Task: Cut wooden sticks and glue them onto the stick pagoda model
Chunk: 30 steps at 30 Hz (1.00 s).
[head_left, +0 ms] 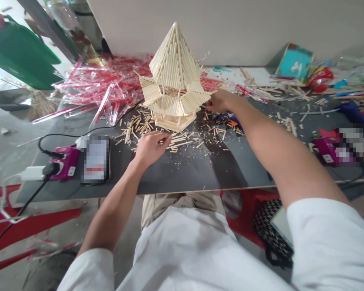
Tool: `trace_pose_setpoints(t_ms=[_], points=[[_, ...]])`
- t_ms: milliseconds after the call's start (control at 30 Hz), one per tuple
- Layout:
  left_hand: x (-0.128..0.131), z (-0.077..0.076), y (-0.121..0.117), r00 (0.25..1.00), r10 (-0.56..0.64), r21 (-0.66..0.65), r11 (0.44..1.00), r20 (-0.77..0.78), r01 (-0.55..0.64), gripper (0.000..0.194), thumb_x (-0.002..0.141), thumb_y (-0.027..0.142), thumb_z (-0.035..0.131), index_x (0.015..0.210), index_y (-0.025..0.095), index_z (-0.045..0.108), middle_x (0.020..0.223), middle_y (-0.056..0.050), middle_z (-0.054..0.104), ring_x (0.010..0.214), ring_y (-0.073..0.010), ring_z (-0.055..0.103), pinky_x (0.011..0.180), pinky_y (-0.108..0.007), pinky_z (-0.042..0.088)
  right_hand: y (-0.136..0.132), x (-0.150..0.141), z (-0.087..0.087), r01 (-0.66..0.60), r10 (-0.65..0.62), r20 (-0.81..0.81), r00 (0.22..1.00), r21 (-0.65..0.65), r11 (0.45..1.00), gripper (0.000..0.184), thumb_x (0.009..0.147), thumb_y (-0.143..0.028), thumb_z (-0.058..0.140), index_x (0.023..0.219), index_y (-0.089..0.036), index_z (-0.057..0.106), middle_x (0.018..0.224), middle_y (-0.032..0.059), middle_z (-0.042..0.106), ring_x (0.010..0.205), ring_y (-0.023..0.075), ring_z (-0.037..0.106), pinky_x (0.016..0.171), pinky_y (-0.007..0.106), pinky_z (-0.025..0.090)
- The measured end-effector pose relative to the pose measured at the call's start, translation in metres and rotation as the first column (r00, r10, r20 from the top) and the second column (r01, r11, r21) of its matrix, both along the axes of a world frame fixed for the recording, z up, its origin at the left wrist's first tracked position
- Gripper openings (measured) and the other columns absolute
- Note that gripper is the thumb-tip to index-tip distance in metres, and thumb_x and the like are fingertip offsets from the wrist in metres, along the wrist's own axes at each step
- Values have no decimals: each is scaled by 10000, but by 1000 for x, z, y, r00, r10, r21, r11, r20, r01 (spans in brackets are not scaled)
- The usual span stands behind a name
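The pale, stick-built model pavilion with a steep pointed roof [176, 68] is set upright near the middle of the dark grey table [170, 178], beyond and between the hands. The left hand [151, 147] is rested low beside short, pale wooden sticks [182, 144], its fingers curled narrowly; whether anything is pinched in them cannot be told. The right hand [220, 101] is held close by the right corner of the flared lower eave, its fingertips partly hidden, so neither their spread nor contact nor a grip can be confirmed. Small pieces are probably best picked up by light fingertip pinches, with the forearm kept wide of the eave, since the thin edges could be snapped by a brush. If the model must be steadied, its low base is better pressed than its roof. Its long axis is stood roughly vertical, with the roof's tip pointed upward and the many-sided base set down.
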State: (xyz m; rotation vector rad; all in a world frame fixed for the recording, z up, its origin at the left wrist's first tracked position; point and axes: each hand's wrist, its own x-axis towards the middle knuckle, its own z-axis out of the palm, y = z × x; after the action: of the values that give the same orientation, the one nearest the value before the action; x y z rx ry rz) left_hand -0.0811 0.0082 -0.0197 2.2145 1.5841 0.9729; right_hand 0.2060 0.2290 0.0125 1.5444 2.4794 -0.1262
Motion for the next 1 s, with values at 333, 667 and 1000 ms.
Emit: trace_pose_setpoints(t_ms=[333, 667, 1000], points=[[1, 0, -1, 999, -20, 31, 999, 36, 19, 290, 999, 381, 589, 956, 215, 823, 786, -29, 722, 678, -134, 605, 663, -259, 446, -17, 46, 39, 220, -65, -558, 827, 215, 951, 168, 886, -369, 702, 911, -204, 683, 900, 75, 740, 802, 213, 658, 765, 375, 519], [19, 5, -9, 966, -89, 163, 985, 243, 50, 201, 957, 289, 667, 854, 179, 798, 654, 4, 640, 585, -89, 538, 583, -227, 407, -161, 54, 42, -55, -256, -934, 250, -278, 959, 380, 752, -459, 890, 998, -219, 728, 745, -4, 666, 585, 106, 575, 513, 261, 461], [18, 2, -9, 922, -14, -71, 996, 387, 45, 250, 943, 377, 672, 917, 168, 807, 711, -13, 724, 534, -90, 583, 522, -218, 445, -181, -29, -14, -269, -398, -916, 55, -398, 877, 306, 800, -480, 847, 880, -244, 670, 720, -18, 695, 510, 93, 550, 417, 253, 378]])
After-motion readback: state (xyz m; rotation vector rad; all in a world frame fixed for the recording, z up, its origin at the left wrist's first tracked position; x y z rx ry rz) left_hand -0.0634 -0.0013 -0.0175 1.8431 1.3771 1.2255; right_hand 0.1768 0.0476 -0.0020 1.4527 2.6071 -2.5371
